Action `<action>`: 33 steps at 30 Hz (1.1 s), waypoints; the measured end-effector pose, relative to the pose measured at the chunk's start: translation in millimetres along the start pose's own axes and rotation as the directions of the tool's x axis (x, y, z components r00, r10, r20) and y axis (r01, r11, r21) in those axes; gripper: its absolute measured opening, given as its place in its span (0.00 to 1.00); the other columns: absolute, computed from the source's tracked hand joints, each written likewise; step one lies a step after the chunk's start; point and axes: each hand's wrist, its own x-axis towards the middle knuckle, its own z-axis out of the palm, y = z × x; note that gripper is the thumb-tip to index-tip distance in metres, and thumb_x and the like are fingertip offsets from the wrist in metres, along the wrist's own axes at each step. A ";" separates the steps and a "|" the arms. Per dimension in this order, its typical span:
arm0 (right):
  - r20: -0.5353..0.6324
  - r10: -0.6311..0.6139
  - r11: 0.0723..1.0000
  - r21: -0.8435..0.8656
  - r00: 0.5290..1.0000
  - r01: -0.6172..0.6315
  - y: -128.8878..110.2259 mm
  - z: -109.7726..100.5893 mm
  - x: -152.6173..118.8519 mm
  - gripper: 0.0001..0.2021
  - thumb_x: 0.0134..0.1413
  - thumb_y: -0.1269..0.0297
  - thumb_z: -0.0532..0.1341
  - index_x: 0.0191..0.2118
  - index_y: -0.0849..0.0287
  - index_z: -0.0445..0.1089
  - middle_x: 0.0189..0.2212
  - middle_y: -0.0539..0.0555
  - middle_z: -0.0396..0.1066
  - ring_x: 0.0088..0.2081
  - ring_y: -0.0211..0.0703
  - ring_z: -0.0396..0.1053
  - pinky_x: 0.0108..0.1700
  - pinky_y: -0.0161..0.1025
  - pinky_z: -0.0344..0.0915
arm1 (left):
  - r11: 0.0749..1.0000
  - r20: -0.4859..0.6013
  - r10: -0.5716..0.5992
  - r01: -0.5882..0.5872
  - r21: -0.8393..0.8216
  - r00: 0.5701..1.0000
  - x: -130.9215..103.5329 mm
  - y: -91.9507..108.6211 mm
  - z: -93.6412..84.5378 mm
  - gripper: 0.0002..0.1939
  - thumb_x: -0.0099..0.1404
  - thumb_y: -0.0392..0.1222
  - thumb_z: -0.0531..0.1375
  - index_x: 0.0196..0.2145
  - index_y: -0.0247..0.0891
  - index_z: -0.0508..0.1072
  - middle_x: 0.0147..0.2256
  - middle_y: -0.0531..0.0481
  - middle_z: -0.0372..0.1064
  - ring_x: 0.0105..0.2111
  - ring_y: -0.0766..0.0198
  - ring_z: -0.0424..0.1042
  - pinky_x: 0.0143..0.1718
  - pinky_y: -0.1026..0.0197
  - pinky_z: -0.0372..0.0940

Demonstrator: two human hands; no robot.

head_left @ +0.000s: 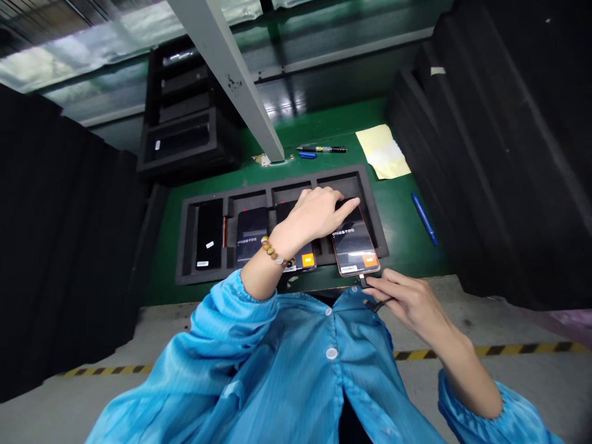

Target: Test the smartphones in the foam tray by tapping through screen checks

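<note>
My left hand [317,213] reaches across to the rightmost smartphone [354,243] and grips its upper end, the thumb at the top right corner. That phone's screen is lit with text and an orange button, and its lower end juts over the tray's front edge. At its bottom edge my right hand [407,296] pinches the plug of a short black cable [382,303]; the plug's light metal tip touches the phone's port area, but how far it is in I cannot tell. Two more lit phones, one partly under my left wrist [296,262] and one beside it [252,231], lie in the tray.
The black foam tray [374,216] has another dark phone [209,237] at its left. Behind it are a pen [321,148], a blue cap [307,155] and yellow paper [383,151]. A blue pen [424,219] lies right. Black foam stacks flank both sides; a grey post [240,77] rises behind.
</note>
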 end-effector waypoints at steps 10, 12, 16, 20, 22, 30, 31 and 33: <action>0.050 0.117 0.979 0.160 0.992 -0.123 -4.1 -2.7 8.0 0.14 0.76 0.58 0.62 0.55 0.50 0.84 0.48 0.57 0.85 0.46 0.45 0.85 0.45 0.36 0.79 | 0.999 -0.040 -0.014 0.012 -0.052 0.999 2.9 -0.1 1.3 0.32 0.82 0.66 0.48 0.53 0.38 0.80 0.48 0.40 0.82 0.53 0.45 0.79 0.62 0.42 0.63; 0.042 0.131 0.973 0.188 0.990 -0.137 -4.4 -0.9 8.3 0.14 0.75 0.59 0.61 0.55 0.50 0.84 0.51 0.57 0.85 0.49 0.48 0.85 0.48 0.38 0.80 | 0.995 -0.044 -0.046 0.042 -0.085 0.998 3.4 1.0 1.3 0.34 0.80 0.70 0.49 0.54 0.38 0.79 0.48 0.40 0.82 0.54 0.44 0.77 0.63 0.42 0.61; 0.059 0.159 0.959 0.229 0.986 -0.169 -1.4 1.5 7.4 0.13 0.75 0.61 0.61 0.55 0.50 0.84 0.53 0.56 0.84 0.51 0.49 0.84 0.50 0.39 0.80 | 0.989 -0.052 -0.083 0.076 -0.124 0.995 2.6 1.8 2.8 0.38 0.75 0.77 0.50 0.52 0.38 0.79 0.51 0.39 0.81 0.57 0.40 0.73 0.64 0.41 0.60; 0.000 0.185 0.943 0.281 0.983 -0.178 2.1 4.6 -0.2 0.14 0.74 0.61 0.61 0.55 0.52 0.83 0.42 0.56 0.81 0.42 0.44 0.83 0.44 0.38 0.78 | 0.991 -0.063 -0.057 0.049 -0.124 0.996 -2.4 -0.8 6.5 0.40 0.75 0.77 0.50 0.59 0.39 0.76 0.57 0.39 0.79 0.61 0.39 0.69 0.68 0.40 0.56; -0.113 0.264 0.905 0.372 0.958 -0.206 0.3 13.4 -6.9 0.14 0.74 0.57 0.62 0.53 0.54 0.84 0.38 0.56 0.78 0.37 0.42 0.79 0.39 0.37 0.76 | 0.986 -0.101 -0.068 0.051 -0.157 0.993 -7.9 -1.0 7.1 0.37 0.78 0.73 0.50 0.64 0.40 0.73 0.59 0.40 0.78 0.62 0.42 0.69 0.69 0.40 0.55; -0.561 0.750 0.648 0.730 0.350 -0.217 -20.1 82.4 3.8 0.27 0.80 0.40 0.46 0.41 0.55 0.69 0.25 0.44 0.60 0.20 0.34 0.61 0.22 0.33 0.58 | 0.897 -0.436 0.097 -0.269 -0.351 0.895 -75.3 31.4 16.8 0.21 0.82 0.56 0.53 0.61 0.42 0.74 0.65 0.40 0.74 0.67 0.49 0.68 0.72 0.46 0.59; -0.573 0.759 0.640 0.743 0.308 -0.196 -20.6 85.8 8.2 0.26 0.80 0.40 0.45 0.40 0.54 0.66 0.25 0.43 0.58 0.20 0.33 0.60 0.22 0.33 0.58 | 0.831 -0.371 0.194 -0.352 -0.430 0.908 -87.5 34.7 26.9 0.19 0.81 0.55 0.54 0.58 0.42 0.75 0.60 0.40 0.77 0.63 0.50 0.73 0.69 0.47 0.64; -0.570 0.778 0.618 0.770 0.265 -0.159 -21.1 87.4 14.0 0.26 0.79 0.38 0.46 0.39 0.53 0.64 0.25 0.43 0.55 0.20 0.33 0.58 0.22 0.32 0.56 | 0.700 -0.098 0.417 -0.389 -0.599 0.903 -109.8 36.6 56.6 0.16 0.82 0.53 0.54 0.52 0.43 0.77 0.49 0.43 0.82 0.51 0.54 0.81 0.58 0.52 0.73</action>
